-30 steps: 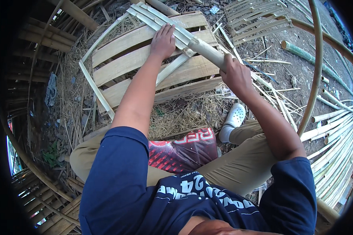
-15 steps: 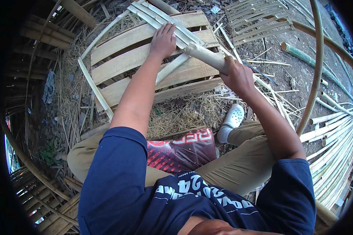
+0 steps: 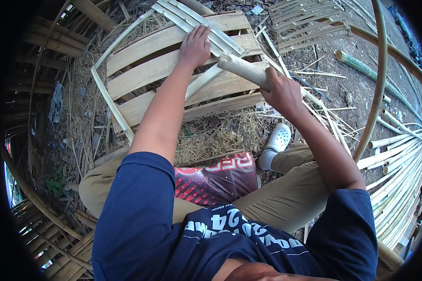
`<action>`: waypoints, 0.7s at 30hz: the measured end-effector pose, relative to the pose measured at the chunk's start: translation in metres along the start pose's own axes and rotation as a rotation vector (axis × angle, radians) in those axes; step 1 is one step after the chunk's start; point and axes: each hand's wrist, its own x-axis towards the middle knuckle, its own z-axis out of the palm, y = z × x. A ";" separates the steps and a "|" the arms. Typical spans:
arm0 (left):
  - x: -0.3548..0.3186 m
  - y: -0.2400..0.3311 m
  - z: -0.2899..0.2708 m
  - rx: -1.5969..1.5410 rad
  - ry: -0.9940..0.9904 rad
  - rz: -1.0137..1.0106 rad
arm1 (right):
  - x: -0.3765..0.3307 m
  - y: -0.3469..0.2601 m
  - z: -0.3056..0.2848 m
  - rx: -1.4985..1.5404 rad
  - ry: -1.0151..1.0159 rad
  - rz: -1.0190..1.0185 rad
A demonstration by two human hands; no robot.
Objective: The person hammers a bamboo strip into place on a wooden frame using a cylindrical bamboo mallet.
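My right hand (image 3: 283, 92) is wrapped round a short, thick bamboo pole (image 3: 241, 70), held at its near end. The pole's far end is beside the split bamboo strips (image 3: 222, 41), which lie joined at an angle on a slatted wooden pallet (image 3: 145, 78). My left hand (image 3: 195, 46) rests flat on the strips with its fingers stretched out. One pale strip (image 3: 204, 84) runs from under the pole toward the near side of the pallet. Another long strip (image 3: 107, 98) bends round the pallet's left side.
A slatted bamboo panel (image 3: 309, 25) lies at the far right. A green bamboo pole (image 3: 361, 65) and a bundle of bamboo poles (image 3: 398, 178) are on the right. A curved pole (image 3: 379, 84) rises near my right arm. A printed sack (image 3: 215, 180) lies between my legs.
The pole in my right hand has shifted slightly, its far end now lower and apart from the strips' edge. My left hand has stayed almost in place on the strips.
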 end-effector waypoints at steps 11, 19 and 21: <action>0.013 0.007 -0.004 0.015 0.015 0.026 | -0.008 -0.003 -0.005 0.164 0.430 -0.140; 0.002 0.002 -0.001 -0.010 -0.017 -0.008 | 0.003 0.001 -0.006 -0.001 0.016 0.021; 0.000 0.005 0.001 -0.004 -0.020 -0.012 | 0.002 0.006 -0.004 -0.059 -0.033 0.009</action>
